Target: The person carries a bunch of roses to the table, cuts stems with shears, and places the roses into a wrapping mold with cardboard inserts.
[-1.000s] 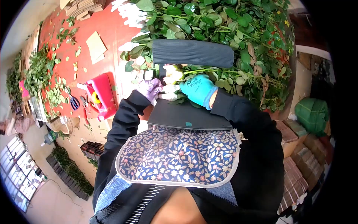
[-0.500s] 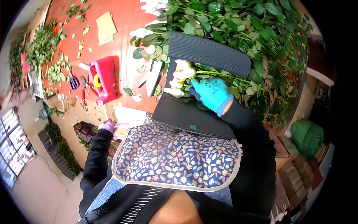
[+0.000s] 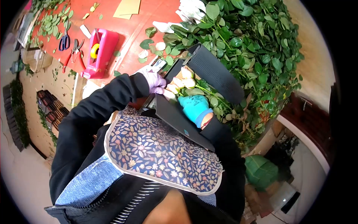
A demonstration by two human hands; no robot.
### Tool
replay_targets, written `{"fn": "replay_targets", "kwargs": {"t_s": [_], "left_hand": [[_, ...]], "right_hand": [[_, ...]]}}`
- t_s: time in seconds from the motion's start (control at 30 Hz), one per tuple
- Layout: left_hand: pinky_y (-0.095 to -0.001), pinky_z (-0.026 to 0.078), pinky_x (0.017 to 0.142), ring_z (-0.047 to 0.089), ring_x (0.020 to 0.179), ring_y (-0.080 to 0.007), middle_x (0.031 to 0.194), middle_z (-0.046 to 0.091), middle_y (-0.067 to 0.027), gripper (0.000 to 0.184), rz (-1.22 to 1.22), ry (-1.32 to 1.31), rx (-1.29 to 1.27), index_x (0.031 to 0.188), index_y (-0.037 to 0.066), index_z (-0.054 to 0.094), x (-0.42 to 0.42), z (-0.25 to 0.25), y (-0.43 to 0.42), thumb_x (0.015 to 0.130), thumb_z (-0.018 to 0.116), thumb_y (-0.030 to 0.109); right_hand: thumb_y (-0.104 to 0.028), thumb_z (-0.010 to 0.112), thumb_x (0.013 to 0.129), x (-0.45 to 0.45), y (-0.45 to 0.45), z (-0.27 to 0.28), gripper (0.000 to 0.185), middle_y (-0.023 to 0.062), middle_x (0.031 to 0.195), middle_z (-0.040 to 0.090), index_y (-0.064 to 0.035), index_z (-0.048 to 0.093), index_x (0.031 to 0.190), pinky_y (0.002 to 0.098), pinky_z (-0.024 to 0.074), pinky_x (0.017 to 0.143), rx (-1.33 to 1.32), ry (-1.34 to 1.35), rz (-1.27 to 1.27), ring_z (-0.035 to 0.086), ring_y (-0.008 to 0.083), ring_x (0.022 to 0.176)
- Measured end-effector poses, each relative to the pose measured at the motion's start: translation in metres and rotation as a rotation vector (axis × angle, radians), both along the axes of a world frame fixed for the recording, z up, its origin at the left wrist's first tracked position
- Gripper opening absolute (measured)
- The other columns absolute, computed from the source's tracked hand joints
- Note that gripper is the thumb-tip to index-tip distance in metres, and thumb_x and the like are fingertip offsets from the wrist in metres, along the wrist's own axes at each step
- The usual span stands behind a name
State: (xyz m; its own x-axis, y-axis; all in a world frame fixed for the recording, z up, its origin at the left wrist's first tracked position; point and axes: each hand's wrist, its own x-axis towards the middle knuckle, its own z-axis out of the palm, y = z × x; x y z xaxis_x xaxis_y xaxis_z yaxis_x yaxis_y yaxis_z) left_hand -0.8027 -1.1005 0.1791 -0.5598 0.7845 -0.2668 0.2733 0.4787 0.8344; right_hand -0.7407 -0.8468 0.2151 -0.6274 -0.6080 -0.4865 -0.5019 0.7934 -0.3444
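Note:
Pale pink and cream roses [image 3: 180, 83] lie between the two sides of a black ribbed holder [image 3: 214, 72]. My right hand [image 3: 194, 106], in a teal glove, is closed around the stems just below the blooms; its fingertips are partly hidden. In a thin lilac glove, my left hand [image 3: 153, 79] is at the holder's left end, next to the blooms, with its fingers curled. A silver stapler-like tool [image 3: 159, 65] shows just beyond it, and I cannot make out what those fingers grip. The holder's black front flap [image 3: 179, 123] rests against my floral apron [image 3: 156, 149].
Leafy stems [image 3: 246, 41] heap over the right of the red table [image 3: 130, 41]. To the left are a pink tape dispenser [image 3: 102, 56], red-handled pruners [image 3: 76, 54] and scissors [image 3: 64, 42]. Tan cards [image 3: 127, 8] and white netting [image 3: 191, 10] are at the back.
My left hand has come up from the lower left to the holder's left end, beside the blooms. My right hand stays at the stems. The view has shifted, and the holder appears more tilted.

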Motion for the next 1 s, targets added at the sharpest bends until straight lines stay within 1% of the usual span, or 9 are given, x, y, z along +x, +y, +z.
{"fn": "replay_targets", "kwargs": {"t_s": [0.13,0.27,0.33,0.43,0.47,0.6,0.73,0.93,1.0], "left_hand": [[-0.0401,0.049,0.073,0.063,0.078,-0.0297,0.076,0.062,-0.0088,0.008,-0.141,0.278,-0.005,0.081,0.012,0.063,-0.005,0.004,-0.002,0.082,0.064,0.021],[-0.0438,0.050,0.071,0.062,0.083,-0.0311,0.081,0.060,-0.0085,0.010,0.007,0.305,-0.357,0.085,0.011,0.060,-0.003,0.011,-0.031,0.081,0.062,0.019],[-0.0464,0.048,0.069,0.061,0.077,-0.0328,0.079,0.061,-0.0112,0.013,0.089,0.449,-0.256,0.084,0.010,0.061,-0.003,0.025,-0.069,0.084,0.062,0.022],[-0.0467,0.051,0.068,0.064,0.077,-0.0335,0.076,0.063,-0.0132,0.014,-0.011,0.229,-0.564,0.083,0.008,0.066,0.021,0.055,-0.109,0.083,0.064,0.022],[-0.0428,0.054,0.067,0.068,0.078,-0.0323,0.085,0.068,-0.0123,0.018,-0.308,0.087,-0.977,0.087,0.009,0.068,0.022,0.051,-0.113,0.086,0.061,0.025],[-0.0380,0.055,0.072,0.067,0.091,-0.0280,0.098,0.067,-0.0109,0.027,-0.086,0.198,-0.761,0.111,0.016,0.066,0.012,0.072,-0.094,0.086,0.054,0.012],[-0.0299,0.056,0.073,0.068,0.095,-0.0172,0.129,0.062,0.0042,0.034,-0.156,0.658,0.101,0.120,0.018,0.064,-0.010,0.055,-0.016,0.089,0.053,0.016],[-0.0240,0.052,0.083,0.067,0.096,-0.0092,0.122,0.065,0.0116,0.031,-0.191,0.372,-0.010,0.121,0.026,0.067,-0.012,0.048,0.023,0.092,0.055,0.024],[-0.0225,0.049,0.090,0.067,0.097,-0.0068,0.121,0.065,0.0139,0.030,-0.088,-0.082,-0.281,0.120,0.026,0.067,-0.018,0.065,0.032,0.093,0.054,0.025]], "right_hand": [[-0.013,0.053,0.083,-0.004,-0.004,0.010,0.014,0.0125,0.077,0.066,-0.0109,0.065,0.089,0.0470,0.0514,0.061,0.046,-0.042,0.004,0.066,0.0328,0.070],[-0.013,0.050,0.085,-0.001,-0.005,0.012,0.017,0.0118,0.075,0.068,-0.0112,0.067,0.088,0.0467,0.0520,0.060,0.029,-0.030,-0.006,0.067,0.0314,0.067],[-0.013,0.054,0.083,0.000,-0.003,0.008,0.013,0.0116,0.074,0.066,-0.0114,0.065,0.090,0.0472,0.0509,0.058,0.022,-0.044,-0.006,0.066,0.0316,0.067],[-0.013,0.057,0.081,-0.001,-0.002,0.009,0.013,0.0112,0.073,0.065,-0.0117,0.062,0.092,0.0480,0.0496,0.057,0.006,-0.069,-0.006,0.065,0.0322,0.067],[-0.013,0.056,0.081,-0.002,-0.003,0.010,0.013,0.0111,0.073,0.065,-0.0118,0.062,0.092,0.0482,0.0495,0.057,0.002,-0.079,-0.017,0.065,0.0326,0.067],[-0.013,0.056,0.082,-0.004,-0.002,0.013,0.014,0.0116,0.075,0.065,-0.0116,0.062,0.094,0.0480,0.0500,0.060,0.075,-0.098,0.003,0.066,0.0329,0.069],[-0.019,0.057,0.085,-0.009,0.000,0.042,0.020,0.0123,0.078,0.067,-0.0112,0.066,0.101,0.0451,0.0501,0.061,-0.075,-0.018,-0.043,0.066,0.0304,0.069],[-0.029,0.057,0.093,-0.022,0.019,0.085,0.035,0.0083,0.058,0.061,-0.0061,0.062,0.119,0.0398,0.0471,0.048,0.075,0.443,-0.243,0.060,0.0267,0.049],[-0.029,0.057,0.093,-0.017,0.035,0.054,0.026,0.0082,0.058,0.061,-0.0086,0.065,0.106,0.0390,0.0487,0.050,0.097,0.488,-0.258,0.061,0.0264,0.049]]}}
